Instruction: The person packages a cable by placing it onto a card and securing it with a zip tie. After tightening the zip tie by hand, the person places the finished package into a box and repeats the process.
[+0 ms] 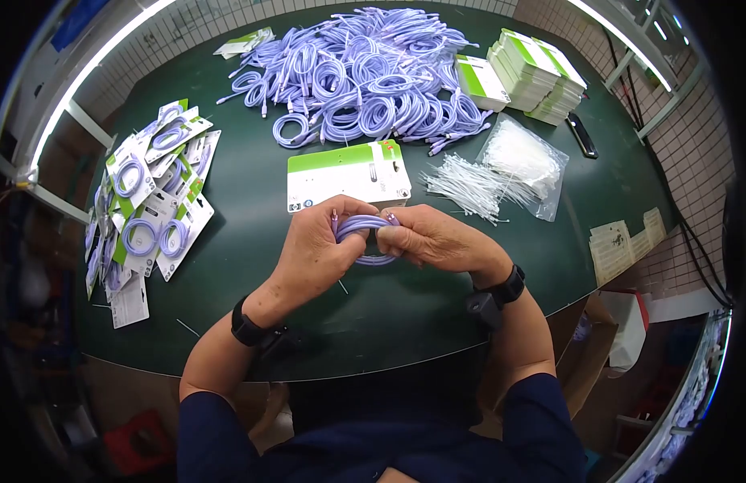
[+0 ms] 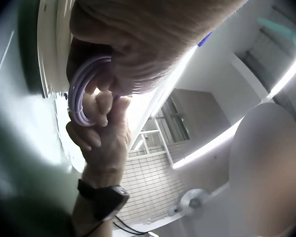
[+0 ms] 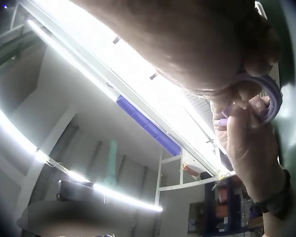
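Note:
A coiled lilac cable [image 1: 376, 260] is held between both hands over the near middle of the table. My left hand [image 1: 315, 245] grips the coil's left side, its thumb lying across the loops. On the other side my right hand [image 1: 437, 239] pinches the coil between thumb and fingers. A metal plug end shows at the top of the coil by each hand. In the left wrist view the round loops of the coil [image 2: 77, 96] show between the hands, and the right wrist view shows the coil [image 3: 273, 101] as well. Just beyond the hands lies a stack of green-and-white cards [image 1: 345, 179].
A big heap of coiled lilac cables [image 1: 365, 72] covers the far middle. Carded cables [image 1: 143, 201] pile up at left. White cable ties [image 1: 467, 187] lie loose beside a clear bag [image 1: 524, 157] of them. Card stacks [image 1: 534, 72] and a black-handled tool [image 1: 582, 135] are at far right.

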Motion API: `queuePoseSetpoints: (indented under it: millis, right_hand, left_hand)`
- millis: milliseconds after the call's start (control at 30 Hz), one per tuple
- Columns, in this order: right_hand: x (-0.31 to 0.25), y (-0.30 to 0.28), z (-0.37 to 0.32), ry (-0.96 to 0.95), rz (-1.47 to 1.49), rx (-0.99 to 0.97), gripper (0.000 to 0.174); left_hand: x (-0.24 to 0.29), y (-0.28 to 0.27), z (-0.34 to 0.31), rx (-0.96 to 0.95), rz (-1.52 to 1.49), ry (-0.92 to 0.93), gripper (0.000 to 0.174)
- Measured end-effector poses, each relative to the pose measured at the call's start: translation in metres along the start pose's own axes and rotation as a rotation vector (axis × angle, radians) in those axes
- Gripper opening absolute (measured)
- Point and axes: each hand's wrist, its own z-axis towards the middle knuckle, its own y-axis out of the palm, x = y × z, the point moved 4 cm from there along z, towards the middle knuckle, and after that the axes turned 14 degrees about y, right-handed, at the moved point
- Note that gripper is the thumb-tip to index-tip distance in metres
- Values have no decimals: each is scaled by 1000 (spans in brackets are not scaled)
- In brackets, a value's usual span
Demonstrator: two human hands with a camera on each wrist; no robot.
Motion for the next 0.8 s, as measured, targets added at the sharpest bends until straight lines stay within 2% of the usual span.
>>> queuePoseSetpoints:
  millis: [100, 167, 267, 400, 500, 567, 633, 700, 800]
  right_hand:
    - [11, 4, 6, -58, -14, 42, 43]
    - [9, 4, 6, -92, -26, 65, 43]
    - [0, 3, 0, -5, -103, 90, 38]
    - [1, 3, 1, -18, -110, 123, 35]
    - [-7, 4, 2, -107, -64, 152, 34]
    - [-8, 2, -4, -119, -39, 207, 34]
    - [-9, 0, -4, -147, 0, 269, 34]
    - [-9, -3, -6, -190, 28, 321, 36]
    - [-10, -6, -6, -272, 98, 346, 37]
  left_hand:
    - [2, -1, -1, -9, 256, 167, 25]
    - [4, 0, -1, -18, 240, 162, 24]
    - [7, 0, -1, -27, 207, 161, 23]
    - [0, 0, -3, -50, 141, 109, 27]
    - [2, -3, -1, 33, 166, 75, 39]
    - [14, -8, -1, 54, 314, 31, 63]
    - [35, -8, 0, 253, 575, 535, 90]
    - [63, -9, -8, 316, 985, 730, 99]
    - [79, 3, -22, 233, 1021, 884, 95]
